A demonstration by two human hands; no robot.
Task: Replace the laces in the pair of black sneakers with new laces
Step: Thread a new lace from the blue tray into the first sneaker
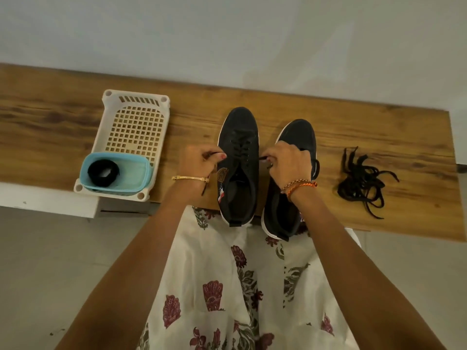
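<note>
Two black sneakers stand side by side on the wooden table, toes pointing away from me. The left sneaker (pixel 238 147) has a black lace (pixel 239 145) threaded through its eyelets. My left hand (pixel 199 162) pinches one end of that lace at the shoe's left side. My right hand (pixel 288 165) pinches the other end at the shoe's right side and covers the middle of the right sneaker (pixel 299 133). A loose tangle of black laces (pixel 361 181) lies on the table to the right of the shoes.
A white plastic basket (pixel 135 122) sits at the left on the wooden table (pixel 50 127); inside its near end is a light blue tub (pixel 136 173) holding a coiled black lace (pixel 103 172). The shoes' heels overhang the table's near edge, above my floral-print lap.
</note>
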